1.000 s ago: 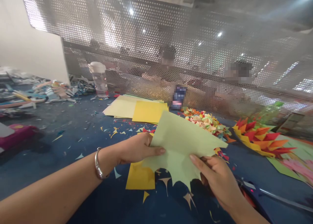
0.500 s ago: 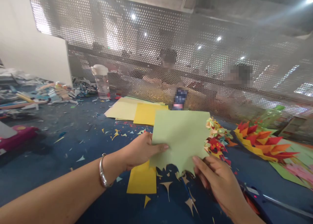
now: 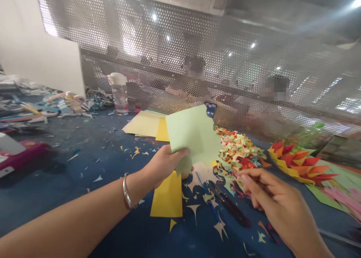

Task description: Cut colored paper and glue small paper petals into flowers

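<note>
My left hand (image 3: 163,164) pinches a light green paper sheet (image 3: 191,137) with a jagged cut lower edge and holds it up over the blue table (image 3: 84,164). My right hand (image 3: 270,198) is off the sheet, low at the right, fingers loosely curled and empty. Just ahead of its fingertips a dark pair of scissors (image 3: 229,207) lies on the table. A yellow paper sheet (image 3: 168,196) lies flat under my left hand, with pale star-shaped offcuts (image 3: 194,209) beside it.
A heap of small folded coloured paper pieces (image 3: 239,149) lies behind the sheet. Red, orange and yellow spiky paper work (image 3: 299,162) sits at the right. Yellow sheets (image 3: 143,124) and a cup (image 3: 118,92) stand further back. Behind a perforated metal screen (image 3: 169,62) sit other people.
My right hand has let go of the green sheet and dropped to the right. My left hand has turned the sheet upward and to the left, uncovering the scissors and the paper heap.
</note>
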Demonstrator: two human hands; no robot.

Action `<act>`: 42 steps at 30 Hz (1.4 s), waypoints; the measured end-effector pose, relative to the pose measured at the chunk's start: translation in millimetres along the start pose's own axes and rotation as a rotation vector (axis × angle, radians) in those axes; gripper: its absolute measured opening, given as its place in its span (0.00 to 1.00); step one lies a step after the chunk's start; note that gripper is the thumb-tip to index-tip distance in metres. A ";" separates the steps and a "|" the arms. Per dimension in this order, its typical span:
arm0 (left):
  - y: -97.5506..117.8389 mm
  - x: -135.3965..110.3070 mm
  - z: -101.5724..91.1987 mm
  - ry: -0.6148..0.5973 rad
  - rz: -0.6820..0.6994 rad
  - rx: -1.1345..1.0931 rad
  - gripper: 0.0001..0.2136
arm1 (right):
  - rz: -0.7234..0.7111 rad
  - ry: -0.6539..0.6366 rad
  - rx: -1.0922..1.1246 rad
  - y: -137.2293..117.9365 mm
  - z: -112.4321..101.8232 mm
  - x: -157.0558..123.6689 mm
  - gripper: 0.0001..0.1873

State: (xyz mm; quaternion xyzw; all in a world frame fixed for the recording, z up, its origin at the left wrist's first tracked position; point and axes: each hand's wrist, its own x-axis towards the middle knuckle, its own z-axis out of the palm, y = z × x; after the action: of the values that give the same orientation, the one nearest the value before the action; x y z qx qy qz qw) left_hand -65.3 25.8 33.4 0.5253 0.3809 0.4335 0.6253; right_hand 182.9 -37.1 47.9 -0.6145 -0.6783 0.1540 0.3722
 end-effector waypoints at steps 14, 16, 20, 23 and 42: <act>-6.8 2.1 -0.1 0.015 -0.066 -0.123 0.14 | -0.246 -0.369 -0.652 16.1 24.0 -11.3 0.06; -7.1 2.0 0.3 0.019 -0.070 -0.131 0.14 | -0.233 -0.345 -0.577 13.4 21.7 -10.3 0.07; -7.4 3.0 0.0 0.048 -0.089 -0.140 0.14 | -0.166 -0.326 -0.385 8.9 15.9 -10.9 0.10; -7.0 5.1 -1.9 0.061 -0.085 -0.163 0.16 | -0.032 -0.301 -0.153 6.3 15.6 -13.0 0.11; 1.2 19.4 -29.8 0.328 0.074 0.049 0.17 | 0.059 -0.402 -0.449 14.7 23.1 -10.9 0.10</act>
State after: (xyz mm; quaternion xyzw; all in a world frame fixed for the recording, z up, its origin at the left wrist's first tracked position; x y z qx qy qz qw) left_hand -86.7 53.8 29.4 0.4762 0.4687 0.5267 0.5256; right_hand 177.0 -38.8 19.1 -0.6581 -0.7373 0.1296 0.0809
